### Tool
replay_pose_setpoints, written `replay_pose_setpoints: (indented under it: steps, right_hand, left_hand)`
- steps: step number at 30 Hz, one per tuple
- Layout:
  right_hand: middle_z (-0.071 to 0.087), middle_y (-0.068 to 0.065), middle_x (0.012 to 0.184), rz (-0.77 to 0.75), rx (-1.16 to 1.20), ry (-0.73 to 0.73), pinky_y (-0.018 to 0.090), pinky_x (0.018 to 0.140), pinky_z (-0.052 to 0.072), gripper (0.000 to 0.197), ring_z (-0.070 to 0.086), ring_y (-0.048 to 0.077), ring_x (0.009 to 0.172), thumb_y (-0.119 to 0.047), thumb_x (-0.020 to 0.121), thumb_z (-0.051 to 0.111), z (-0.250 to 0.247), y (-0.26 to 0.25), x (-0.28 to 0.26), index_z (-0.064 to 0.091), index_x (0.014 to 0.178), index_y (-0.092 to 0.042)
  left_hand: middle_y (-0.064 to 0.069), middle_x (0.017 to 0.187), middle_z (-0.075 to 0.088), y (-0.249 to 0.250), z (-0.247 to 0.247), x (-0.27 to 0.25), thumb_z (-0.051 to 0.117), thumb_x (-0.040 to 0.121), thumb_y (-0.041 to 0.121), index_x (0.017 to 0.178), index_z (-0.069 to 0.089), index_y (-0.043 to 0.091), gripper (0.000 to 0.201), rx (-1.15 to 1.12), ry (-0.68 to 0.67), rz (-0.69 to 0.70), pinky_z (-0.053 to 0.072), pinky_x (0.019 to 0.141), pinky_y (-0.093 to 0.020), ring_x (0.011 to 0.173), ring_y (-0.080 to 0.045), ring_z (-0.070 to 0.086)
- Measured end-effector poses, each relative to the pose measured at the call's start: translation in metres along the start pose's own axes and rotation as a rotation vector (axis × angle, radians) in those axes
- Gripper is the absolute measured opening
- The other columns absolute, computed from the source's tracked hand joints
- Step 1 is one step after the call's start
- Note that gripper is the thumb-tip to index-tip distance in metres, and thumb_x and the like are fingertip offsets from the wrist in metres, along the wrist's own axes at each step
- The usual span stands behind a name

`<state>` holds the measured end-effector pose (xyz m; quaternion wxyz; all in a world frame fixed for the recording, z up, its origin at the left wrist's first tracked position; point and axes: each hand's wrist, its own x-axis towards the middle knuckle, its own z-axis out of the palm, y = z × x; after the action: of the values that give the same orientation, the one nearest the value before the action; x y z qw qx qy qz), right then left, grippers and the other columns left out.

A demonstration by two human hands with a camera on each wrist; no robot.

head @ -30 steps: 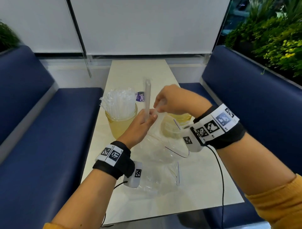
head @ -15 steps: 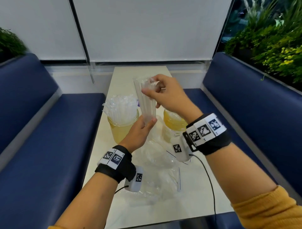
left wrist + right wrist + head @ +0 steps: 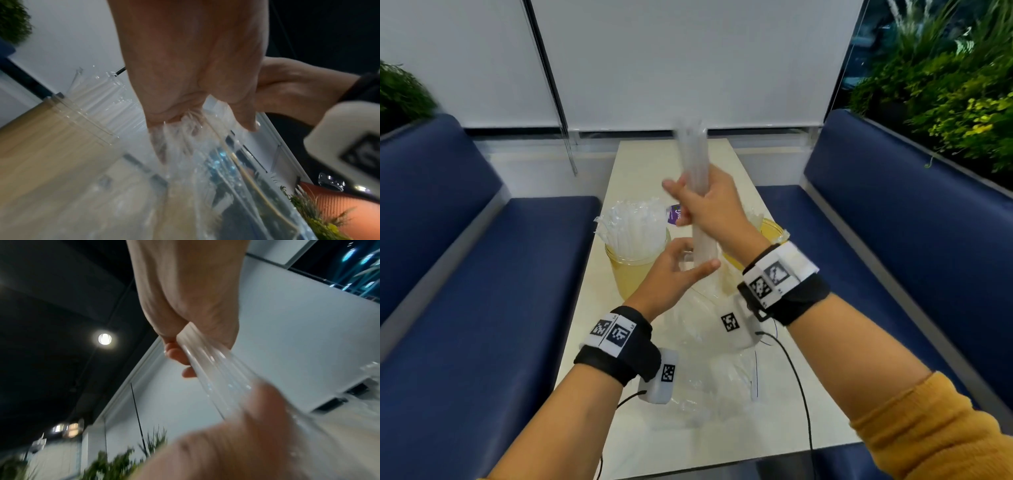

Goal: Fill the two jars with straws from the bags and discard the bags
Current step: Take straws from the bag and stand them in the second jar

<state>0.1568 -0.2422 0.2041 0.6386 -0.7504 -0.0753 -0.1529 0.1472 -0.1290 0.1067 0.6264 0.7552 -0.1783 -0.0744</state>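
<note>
My right hand grips a bundle of clear straws round its middle and holds it upright above the table. Just below, my left hand pinches the clear bag at the bundle's lower end. The right wrist view shows those straws running out of my fist. The left jar, yellowish glass, is packed with wrapped straws. Behind my right wrist, the second jar is mostly hidden.
Crumpled clear bags lie on the table near its front edge, under my wrists. A small purple label sits behind the jars. Blue benches flank the narrow table, and plants stand at the back right.
My right hand moved from the top of the bundle to its middle, and the straws now stand higher above my left hand, which stays low holding the bag.
</note>
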Motion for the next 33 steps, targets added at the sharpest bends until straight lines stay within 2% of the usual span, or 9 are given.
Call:
replay_pose_setpoints:
  steps: [5,10,16,21,25,27,29,30,33]
  right_hand:
    - [0.052,-0.002,0.059,-0.161,0.107,0.172,0.027,0.045,0.046,0.029,0.048,0.014,0.045,-0.024,0.084,0.079,-0.044,-0.044,0.034,0.052,0.080,-0.014]
    - [0.053,0.010,0.072,-0.333,0.067,0.307,0.032,0.052,0.048,0.035,0.050,0.021,0.054,-0.028,0.086,0.077,-0.088,-0.027,0.057,0.051,0.091,-0.005]
    - [0.059,0.001,0.092,-0.028,-0.059,0.296,0.017,0.068,0.049,0.036,0.057,0.007,0.075,-0.031,0.099,0.057,-0.100,0.069,0.067,0.049,0.128,-0.011]
    - [0.066,-0.001,0.095,0.144,-0.127,0.259,0.025,0.081,0.046,0.030,0.064,-0.003,0.077,-0.022,0.095,0.065,-0.106,0.129,0.053,0.059,0.118,-0.004]
    - [0.071,-0.005,0.095,0.213,-0.245,0.277,0.036,0.086,0.058,0.037,0.069,0.009,0.089,-0.026,0.076,0.082,-0.112,0.148,0.044,0.066,0.108,-0.015]
    - [0.068,-0.005,0.103,0.129,-0.265,0.341,0.030,0.088,0.057,0.053,0.067,0.011,0.094,-0.024,0.068,0.087,-0.112,0.141,0.046,0.060,0.112,-0.016]
    - [0.061,-0.006,0.109,0.003,-0.286,0.401,0.008,0.083,0.047,0.065,0.059,0.004,0.097,-0.016,0.067,0.088,-0.111,0.126,0.051,0.051,0.121,-0.022]
    - [0.059,-0.006,0.112,-0.077,-0.304,0.429,0.004,0.081,0.044,0.070,0.056,0.001,0.098,-0.015,0.068,0.087,-0.110,0.117,0.053,0.047,0.124,-0.027]
    - [0.059,-0.003,0.123,-0.301,-0.518,0.438,0.016,0.094,0.044,0.055,0.055,0.008,0.111,-0.018,0.081,0.076,-0.112,0.109,0.059,0.049,0.128,-0.029]
  left_hand:
    - [0.000,0.128,0.060,-0.005,0.000,0.000,0.080,0.083,0.013,0.128,0.057,0.021,0.051,0.054,0.016,0.018,0.056,0.093,-0.034,0.115,-0.006,0.062]
    - [-0.008,0.126,0.057,-0.003,-0.002,-0.003,0.058,0.081,-0.014,0.133,0.055,0.019,0.061,0.066,0.039,0.038,0.056,0.074,-0.029,0.115,-0.010,0.063]
    - [-0.006,0.128,0.055,-0.004,-0.004,-0.003,0.056,0.080,-0.017,0.134,0.053,0.019,0.065,0.055,0.039,0.053,0.053,0.067,-0.020,0.117,-0.015,0.062]
    - [-0.005,0.127,0.056,-0.005,-0.007,-0.003,0.056,0.082,-0.015,0.135,0.053,0.018,0.063,0.059,0.038,0.045,0.055,0.077,-0.023,0.117,-0.013,0.062]
    - [-0.004,0.127,0.057,-0.007,-0.007,-0.003,0.057,0.083,-0.014,0.135,0.054,0.020,0.062,0.060,0.033,0.034,0.055,0.082,-0.023,0.117,-0.012,0.062]
    - [-0.004,0.127,0.057,-0.007,-0.006,-0.003,0.057,0.083,-0.015,0.136,0.054,0.019,0.062,0.057,0.033,0.030,0.056,0.081,-0.023,0.116,-0.011,0.062]
    - [-0.004,0.126,0.058,-0.007,-0.006,-0.001,0.058,0.083,-0.014,0.136,0.053,0.019,0.062,0.057,0.031,0.028,0.054,0.078,-0.022,0.116,-0.011,0.063]
    - [-0.004,0.126,0.058,-0.007,-0.006,0.000,0.058,0.084,-0.014,0.136,0.053,0.019,0.063,0.062,0.028,0.025,0.053,0.076,-0.020,0.116,-0.010,0.063]
    - [-0.003,0.127,0.057,-0.006,-0.005,0.002,0.058,0.084,-0.014,0.136,0.053,0.021,0.063,0.074,0.017,0.021,0.051,0.073,-0.018,0.116,-0.009,0.062]
